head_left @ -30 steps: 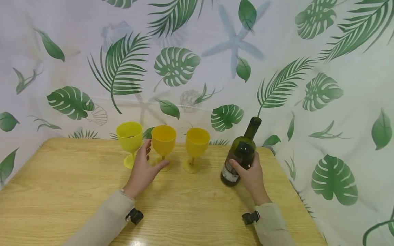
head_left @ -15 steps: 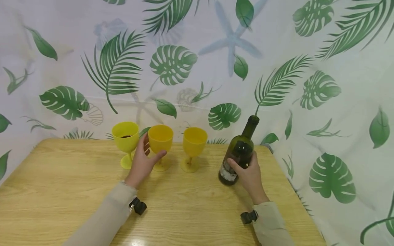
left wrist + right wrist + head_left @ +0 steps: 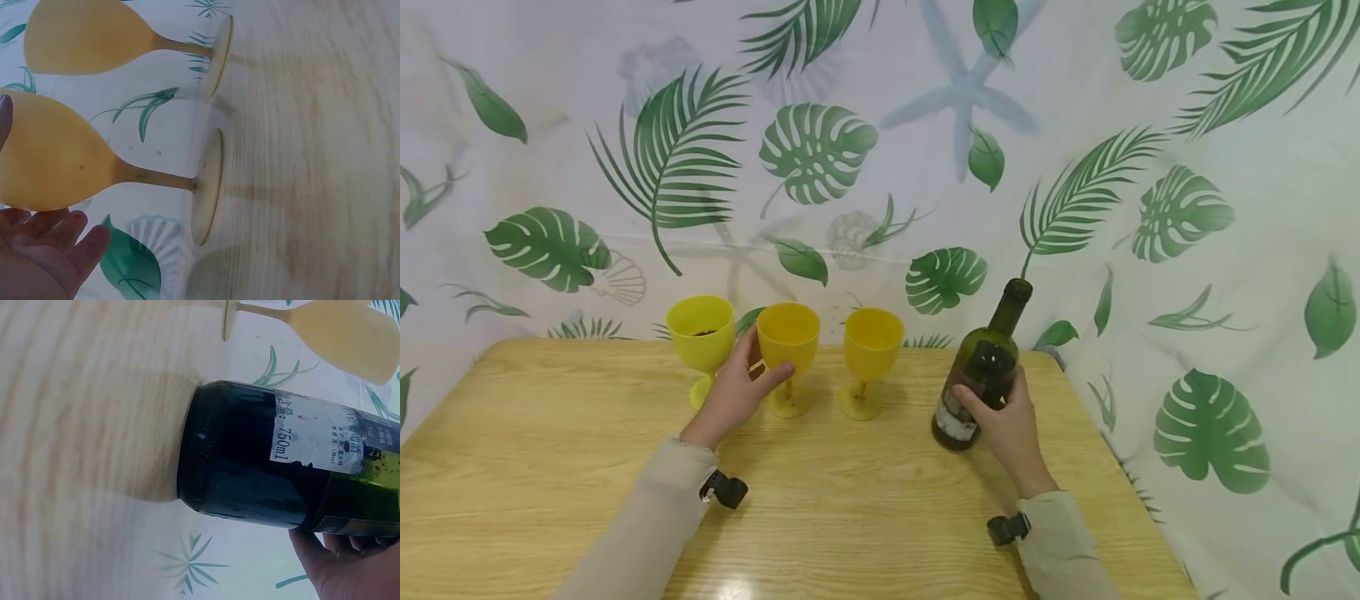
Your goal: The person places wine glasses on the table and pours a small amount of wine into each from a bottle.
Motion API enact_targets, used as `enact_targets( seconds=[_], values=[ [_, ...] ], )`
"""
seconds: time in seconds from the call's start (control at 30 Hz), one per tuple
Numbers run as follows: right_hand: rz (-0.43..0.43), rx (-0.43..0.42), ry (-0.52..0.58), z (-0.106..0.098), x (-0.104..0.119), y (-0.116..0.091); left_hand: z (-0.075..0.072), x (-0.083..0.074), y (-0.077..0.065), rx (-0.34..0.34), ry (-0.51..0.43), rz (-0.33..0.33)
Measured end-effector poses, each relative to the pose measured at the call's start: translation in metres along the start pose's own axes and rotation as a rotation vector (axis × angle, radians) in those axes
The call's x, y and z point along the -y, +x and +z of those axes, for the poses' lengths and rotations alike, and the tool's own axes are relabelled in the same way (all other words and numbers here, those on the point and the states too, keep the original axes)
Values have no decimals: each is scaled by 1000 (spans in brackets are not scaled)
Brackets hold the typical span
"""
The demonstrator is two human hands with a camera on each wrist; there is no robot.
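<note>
A wood-grained tabletop (image 3: 865, 508) is spreading beneath the left grip (image 3: 730, 390) and right grip (image 3: 1011, 427), a white leaf-printed backdrop (image 3: 910, 183) rising beyond. The left grip is holding an orange-yellow stemmed goblet (image 3: 787, 340), partly hiding a bright yellow goblet (image 3: 700, 346) beside it; the right is clasping a green glass bottle (image 3: 976, 367), its neck leaving the right wrist view.

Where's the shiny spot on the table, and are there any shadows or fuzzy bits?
Head view: white glare on the table at the bottom edge, left of centre; left wrist view: a thin, soft shadow from the middle goblet, and smeary wood grain; right wrist view: a soft shadow by the base of the bottle, blurry grain, but "750ml" readable.
</note>
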State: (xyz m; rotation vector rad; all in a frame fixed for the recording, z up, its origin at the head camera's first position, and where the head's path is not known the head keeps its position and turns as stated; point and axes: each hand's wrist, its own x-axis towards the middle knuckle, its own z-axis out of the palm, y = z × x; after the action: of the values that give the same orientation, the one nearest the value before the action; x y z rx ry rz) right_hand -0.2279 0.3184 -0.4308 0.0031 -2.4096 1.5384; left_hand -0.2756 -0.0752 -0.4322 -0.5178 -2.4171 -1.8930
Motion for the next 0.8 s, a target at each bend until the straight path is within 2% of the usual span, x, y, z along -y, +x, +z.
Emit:
enact_targets(
  seconds=[0.1, 0.33, 0.6, 0.8],
  values=[
    [10, 5, -3, 1, 2, -1, 1, -1, -1, 0, 5, -4],
    [15, 18, -8, 0, 5, -2, 3, -1, -4, -68, 24, -58],
    [35, 27, -45, 0, 8, -2, 2, -6, -7, -91, 63, -79],
    [42, 24, -50, 1, 5, -1, 1, -3, -5, -91, 87, -71]
  ],
)
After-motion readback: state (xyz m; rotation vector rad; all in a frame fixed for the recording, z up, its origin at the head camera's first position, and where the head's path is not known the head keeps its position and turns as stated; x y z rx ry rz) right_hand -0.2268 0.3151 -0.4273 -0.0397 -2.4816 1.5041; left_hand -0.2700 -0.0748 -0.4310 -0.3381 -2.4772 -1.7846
